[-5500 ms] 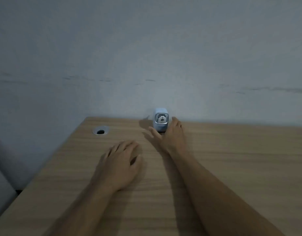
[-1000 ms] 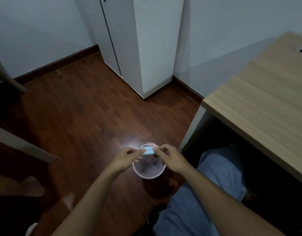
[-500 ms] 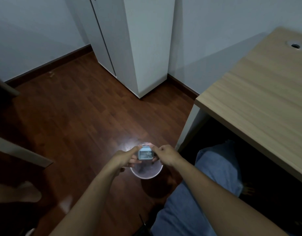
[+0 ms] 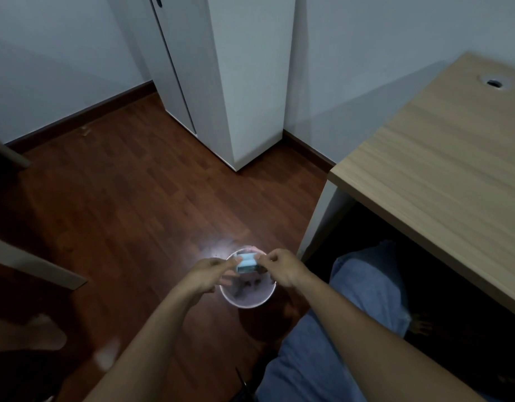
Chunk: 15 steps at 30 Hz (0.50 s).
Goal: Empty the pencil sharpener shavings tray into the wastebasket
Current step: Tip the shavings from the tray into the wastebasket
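A small light-blue pencil sharpener [image 4: 247, 264] is held directly above a round pale-pink wastebasket [image 4: 244, 300] that stands on the dark wood floor. My left hand [image 4: 209, 273] pinches its left end with fingertips. My right hand [image 4: 280, 266] grips its right end. Dark bits lie inside the basket. Whether the shavings tray is pulled out of the sharpener is too small to tell.
A light wooden desk [image 4: 442, 158] with a round cable hole [image 4: 495, 82] fills the right side. A white cabinet [image 4: 236, 82] stands at the back. My blue-clad legs [image 4: 346, 329] are beside the basket. A pale plank [image 4: 33, 266] lies at the left.
Earlier the sharpener stood on the desk near my hands. Within the last second both hands kept it over the wastebasket and turned it slightly; the view shifted a little.
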Each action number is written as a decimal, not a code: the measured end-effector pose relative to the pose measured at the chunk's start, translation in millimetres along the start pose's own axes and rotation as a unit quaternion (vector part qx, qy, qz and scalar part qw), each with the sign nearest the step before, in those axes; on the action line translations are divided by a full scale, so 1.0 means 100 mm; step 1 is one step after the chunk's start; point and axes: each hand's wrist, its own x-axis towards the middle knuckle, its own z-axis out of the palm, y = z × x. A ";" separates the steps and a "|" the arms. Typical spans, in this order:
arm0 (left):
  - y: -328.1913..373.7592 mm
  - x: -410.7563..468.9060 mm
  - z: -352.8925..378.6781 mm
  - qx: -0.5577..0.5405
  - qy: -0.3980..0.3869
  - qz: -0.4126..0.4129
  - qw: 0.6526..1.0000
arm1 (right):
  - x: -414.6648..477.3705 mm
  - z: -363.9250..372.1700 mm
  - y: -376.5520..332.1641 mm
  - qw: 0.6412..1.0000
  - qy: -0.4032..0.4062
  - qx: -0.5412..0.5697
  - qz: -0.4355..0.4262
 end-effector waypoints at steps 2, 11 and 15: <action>-0.05 -0.01 0.00 0.001 -0.020 0.041 0.999 | 0.02 0.01 0.08 0.999 -0.005 0.040 0.004; -0.08 0.01 0.05 -0.001 -0.006 0.177 0.984 | 0.02 0.00 0.23 0.997 -0.005 0.032 -0.075; 0.06 -0.03 0.01 -0.023 -0.017 0.209 0.978 | -0.04 -0.08 0.13 0.993 0.014 0.055 -0.103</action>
